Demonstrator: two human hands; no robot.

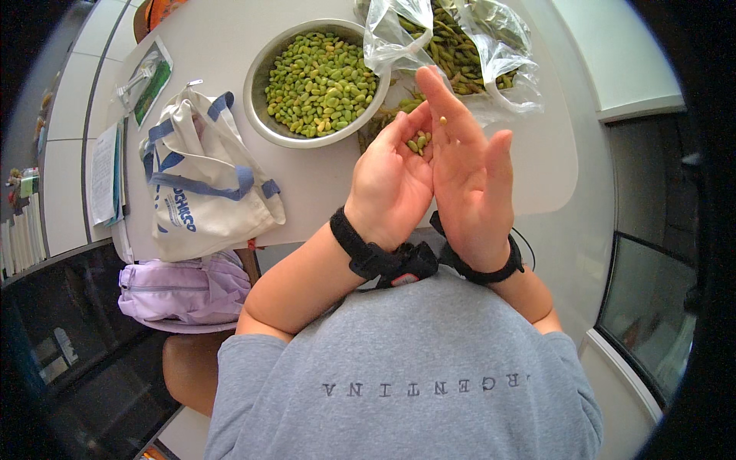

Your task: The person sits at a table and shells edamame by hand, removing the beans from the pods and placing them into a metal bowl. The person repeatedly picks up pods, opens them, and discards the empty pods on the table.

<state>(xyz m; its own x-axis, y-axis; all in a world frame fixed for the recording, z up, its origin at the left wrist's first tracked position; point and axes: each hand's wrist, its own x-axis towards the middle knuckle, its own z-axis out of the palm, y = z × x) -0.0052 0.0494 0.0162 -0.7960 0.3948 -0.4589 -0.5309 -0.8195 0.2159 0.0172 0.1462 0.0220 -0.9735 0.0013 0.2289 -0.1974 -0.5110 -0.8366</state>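
Note:
My left hand point(397, 178) is cupped palm up and holds several shelled green beans point(418, 142) near its fingers. Beside it, touching along the edge, my right hand point(468, 172) is held flat and tilted, with one small yellowish bean point(443, 121) stuck at the base of its fingers. A metal bowl point(313, 142) with many shelled green beans point(322, 83) stands beyond my left hand. Past my right fingertips, unshelled bean pods point(460, 57) lie in and around a clear plastic bag point(503, 75). Some pods are partly hidden behind my hands.
A white canvas tote bag point(221, 213) with blue straps lies on the white table point(310, 190) at the left. Behind it are a green-and-clear packet point(152, 86) and papers point(105, 175). A lilac backpack point(178, 290) rests on a brown chair point(190, 368) below the table edge.

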